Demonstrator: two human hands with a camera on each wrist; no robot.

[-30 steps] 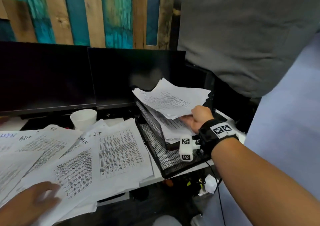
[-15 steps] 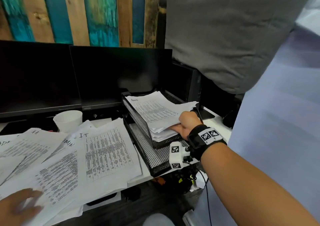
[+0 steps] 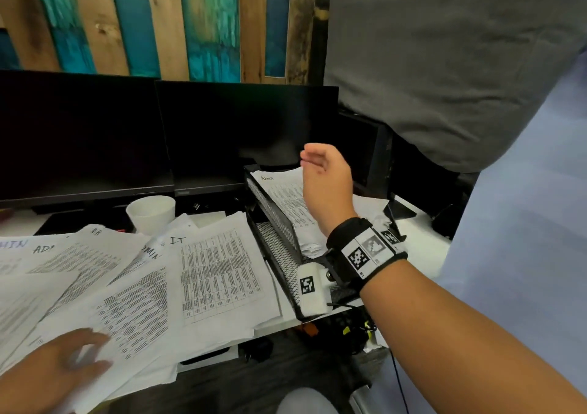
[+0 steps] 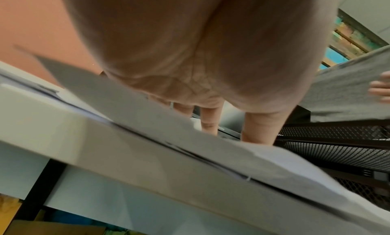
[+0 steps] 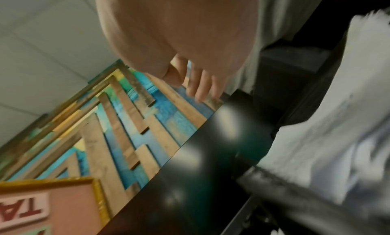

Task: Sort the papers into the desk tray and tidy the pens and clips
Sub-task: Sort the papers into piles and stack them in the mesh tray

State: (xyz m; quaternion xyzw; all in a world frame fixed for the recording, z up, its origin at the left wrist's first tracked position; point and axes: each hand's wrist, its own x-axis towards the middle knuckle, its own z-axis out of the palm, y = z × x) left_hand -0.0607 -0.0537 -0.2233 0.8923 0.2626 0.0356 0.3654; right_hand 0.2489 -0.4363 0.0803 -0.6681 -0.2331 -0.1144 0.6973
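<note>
Our right hand (image 3: 324,185) hung empty w/ fingers loosely spread, lifted clear above the black wire-mesh desk tray (image 3: 273,210); nothing pinched in it. The tray's upper tier held a stack of printed white sheets (image 3: 286,191), top one marked "Admin", lying directly under that hand but apart from it.

Left of the tray, touching its near wall, lay the loose fan of printed white papers (image 3: 219,274) on the white bench (image 3: 422,239), sheets overlapping at odd angles, some w/ handwritten headings like "IT". Our left hand (image 3: 54,372) rested flat on the near-left end of that fan, fingers (image 4: 259,130) straight & pressing the top sheet down; well apart from the tray.

Our judgement: the sheets were light, floppy & slippery on each other, so a one-corner grab would probably let them sag or slide. Better to pinch a short edge w/ thumb on top & fingers under, squaring the batch first. Edges hanging over the bench front looked the easiest place to get under.

A white foam cup (image 3: 152,213) stood behind the fan, left of the tray. No pens or clips could be made out.
</note>
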